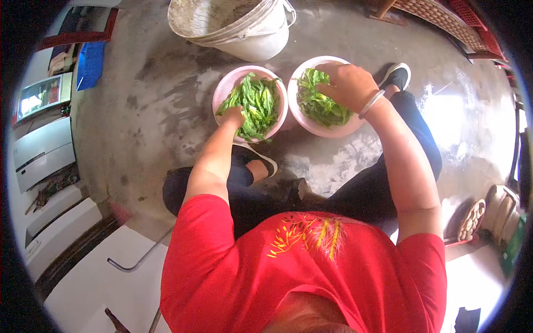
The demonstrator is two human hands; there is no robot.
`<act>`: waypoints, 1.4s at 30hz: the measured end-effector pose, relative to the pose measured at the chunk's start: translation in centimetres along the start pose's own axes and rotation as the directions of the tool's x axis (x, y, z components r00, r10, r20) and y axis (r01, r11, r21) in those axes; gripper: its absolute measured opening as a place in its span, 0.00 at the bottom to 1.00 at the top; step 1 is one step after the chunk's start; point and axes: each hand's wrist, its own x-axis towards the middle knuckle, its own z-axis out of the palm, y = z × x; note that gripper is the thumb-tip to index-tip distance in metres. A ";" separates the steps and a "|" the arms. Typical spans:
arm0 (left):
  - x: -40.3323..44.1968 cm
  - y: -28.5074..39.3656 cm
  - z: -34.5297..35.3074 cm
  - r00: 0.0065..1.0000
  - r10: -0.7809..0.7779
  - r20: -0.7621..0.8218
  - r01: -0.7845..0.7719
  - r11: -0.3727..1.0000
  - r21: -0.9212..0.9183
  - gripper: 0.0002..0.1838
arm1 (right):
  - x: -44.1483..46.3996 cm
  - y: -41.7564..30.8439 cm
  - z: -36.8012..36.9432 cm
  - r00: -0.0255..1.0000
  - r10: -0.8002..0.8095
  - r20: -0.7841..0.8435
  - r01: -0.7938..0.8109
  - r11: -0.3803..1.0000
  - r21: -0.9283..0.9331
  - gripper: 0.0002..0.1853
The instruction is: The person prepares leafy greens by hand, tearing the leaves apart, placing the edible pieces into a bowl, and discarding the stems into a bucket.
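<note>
Two pink plastic baskets stand side by side on the floor between my feet. The left basket (pixel 218 94) is heaped with long leafy greens (pixel 258 105). My left hand (pixel 233 116) is at its near left side, curled into the greens, with its fingertips hidden among the leaves. In the right basket (pixel 333 132) lies a smaller, flatter pile of leafy greens (pixel 319 105). Over that pile reaches my right hand (pixel 352 87), a bangle on its wrist. Its fingers bend down and close on the leaves, and the fingertips are partly covered.
A large, dirty white bucket (pixel 266 41) stands just beyond the baskets. My shoes (pixel 397 75) flank the baskets on the wet concrete floor (pixel 150 111). A bent metal rod (pixel 130 269) sticks out at lower left. Wooden furniture with woven panels (pixel 438 19) is at upper right.
</note>
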 end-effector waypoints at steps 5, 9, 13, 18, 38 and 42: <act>-2.0 1.5 -0.5 0.998 0.067 -0.001 -0.066 0.988 0.140 0.13 | 0.4 -0.4 0.1 0.997 -0.026 0.069 0.027 1.000 -0.016 0.22; -2.6 1.8 -5.4 0.989 0.023 0.147 -0.047 0.985 0.166 0.11 | 0.4 -0.7 0.0 0.996 -0.055 0.067 0.055 0.998 -0.006 0.23; -3.1 -0.1 -10.9 0.993 0.100 0.067 -0.092 0.989 -0.115 0.12 | 0.7 -0.2 1.4 0.997 -0.042 0.069 0.046 0.998 -0.052 0.22; -9.8 3.1 -18.8 0.995 0.104 0.001 -0.064 0.616 -0.785 0.06 | 0.9 0.7 2.1 0.989 -0.127 0.082 0.121 0.990 0.067 0.18; -16.9 15.6 -18.3 0.905 0.273 -0.326 -0.347 0.032 -0.937 0.08 | 0.2 -2.7 1.2 0.997 -0.019 0.079 -0.065 0.398 0.915 0.18; -17.0 15.7 -18.3 0.915 0.267 -0.301 -0.317 0.015 -0.948 0.07 | 0.2 -2.9 1.1 0.996 0.003 0.086 -0.080 0.406 0.911 0.17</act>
